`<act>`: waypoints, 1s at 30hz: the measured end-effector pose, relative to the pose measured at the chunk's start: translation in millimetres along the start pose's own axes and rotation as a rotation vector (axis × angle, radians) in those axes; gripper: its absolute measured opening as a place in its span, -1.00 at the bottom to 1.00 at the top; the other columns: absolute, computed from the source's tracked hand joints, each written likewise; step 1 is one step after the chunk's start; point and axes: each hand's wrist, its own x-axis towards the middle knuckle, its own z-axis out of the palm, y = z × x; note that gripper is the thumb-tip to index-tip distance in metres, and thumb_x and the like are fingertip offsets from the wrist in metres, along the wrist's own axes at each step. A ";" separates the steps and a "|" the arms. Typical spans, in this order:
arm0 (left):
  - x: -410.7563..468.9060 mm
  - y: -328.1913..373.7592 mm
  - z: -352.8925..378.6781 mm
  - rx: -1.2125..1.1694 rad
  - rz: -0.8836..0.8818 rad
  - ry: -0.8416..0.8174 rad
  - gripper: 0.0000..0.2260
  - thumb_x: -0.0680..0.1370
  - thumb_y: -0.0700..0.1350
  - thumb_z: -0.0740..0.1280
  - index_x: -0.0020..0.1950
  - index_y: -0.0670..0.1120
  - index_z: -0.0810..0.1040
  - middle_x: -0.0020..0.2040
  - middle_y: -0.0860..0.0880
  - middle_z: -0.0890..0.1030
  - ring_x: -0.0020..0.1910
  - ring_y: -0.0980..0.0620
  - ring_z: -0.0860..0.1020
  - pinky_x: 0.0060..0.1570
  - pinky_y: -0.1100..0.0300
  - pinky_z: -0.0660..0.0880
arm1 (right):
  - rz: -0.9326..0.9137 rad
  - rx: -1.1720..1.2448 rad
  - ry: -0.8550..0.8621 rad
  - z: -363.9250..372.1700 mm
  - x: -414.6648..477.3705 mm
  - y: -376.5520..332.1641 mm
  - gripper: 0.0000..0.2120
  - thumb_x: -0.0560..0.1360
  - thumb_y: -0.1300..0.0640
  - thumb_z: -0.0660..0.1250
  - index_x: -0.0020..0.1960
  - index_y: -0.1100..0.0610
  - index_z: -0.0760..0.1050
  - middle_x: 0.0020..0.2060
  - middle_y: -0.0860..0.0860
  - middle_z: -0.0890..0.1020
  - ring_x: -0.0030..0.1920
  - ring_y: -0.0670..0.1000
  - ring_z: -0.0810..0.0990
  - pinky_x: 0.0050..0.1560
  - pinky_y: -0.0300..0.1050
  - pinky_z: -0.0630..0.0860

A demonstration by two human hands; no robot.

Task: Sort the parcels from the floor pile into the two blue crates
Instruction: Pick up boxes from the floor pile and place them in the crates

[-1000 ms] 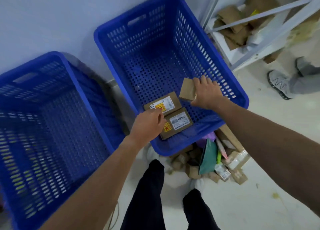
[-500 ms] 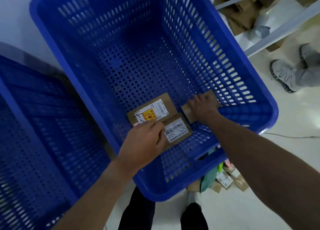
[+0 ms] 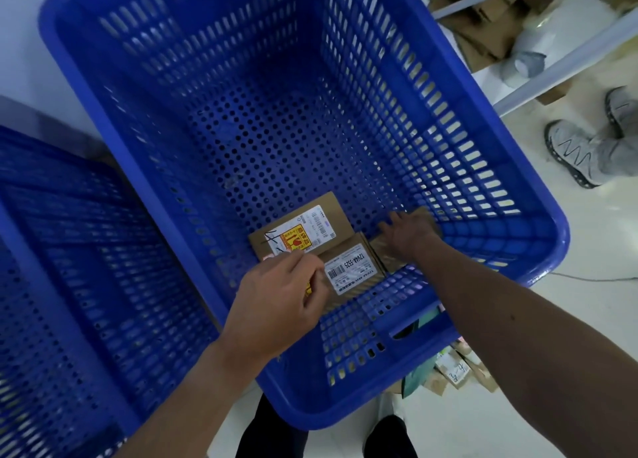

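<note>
The right blue crate (image 3: 538,250) fills the middle of the view, and the left blue crate (image 3: 69,285) stands beside it. On the right crate's floor lies a cardboard parcel with a yellow sticker (image 3: 303,226). A second parcel with a white barcode label (image 3: 352,271) lies against it. My left hand (image 3: 276,305) grips that labelled parcel's left end with curled fingers. My right hand (image 3: 409,231) lies on top of a plain brown parcel (image 3: 388,260), fingers over its far edge, down on the crate floor near the right wall.
The floor pile of parcels (image 3: 455,371) shows past the right crate's near corner. Another person's grey shoes (image 3: 580,153) stand at the right. A white shelf frame with cardboard (image 3: 483,32) is at the top right. My dark trouser legs (image 3: 269,437) are below.
My right hand has lowered the plain brown parcel from above the crate onto its floor beside the labelled parcels. My head has come closer over the right crate. The left hand stays on the labelled parcel.
</note>
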 end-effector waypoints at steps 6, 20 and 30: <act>2.5 0.1 -0.5 0.010 -0.069 -0.023 -0.84 0.60 -0.13 0.23 -0.13 -0.08 0.57 -0.33 0.09 0.52 -0.43 0.08 0.44 -0.53 0.13 0.42 | 0.017 0.150 0.062 -3.4 -14.5 7.2 -0.43 0.64 0.02 0.15 0.59 0.09 0.06 0.56 0.15 0.12 0.48 0.18 0.26 0.38 0.18 0.32; -13.1 86.6 -38.4 0.208 -0.240 -0.279 -0.77 0.63 -0.07 0.24 -0.18 -0.12 0.53 -0.33 -0.07 0.58 -0.37 -0.12 0.53 -0.31 0.02 0.52 | 0.045 0.664 0.415 -22.5 -233.5 47.1 -0.62 0.51 -0.02 0.24 0.25 0.17 0.40 0.19 0.13 0.48 0.29 0.18 0.47 0.24 0.11 0.48; -80.3 222.4 -69.0 0.365 -0.325 -0.272 -0.75 0.61 -0.02 0.16 -0.02 -0.10 0.59 -0.05 -0.19 0.68 -0.08 -0.24 0.62 -0.10 0.02 0.52 | 0.069 0.714 0.561 58.9 -385.2 41.4 -0.56 0.54 0.03 0.23 0.33 0.22 0.34 0.23 0.23 0.49 0.26 0.24 0.49 0.22 0.07 0.40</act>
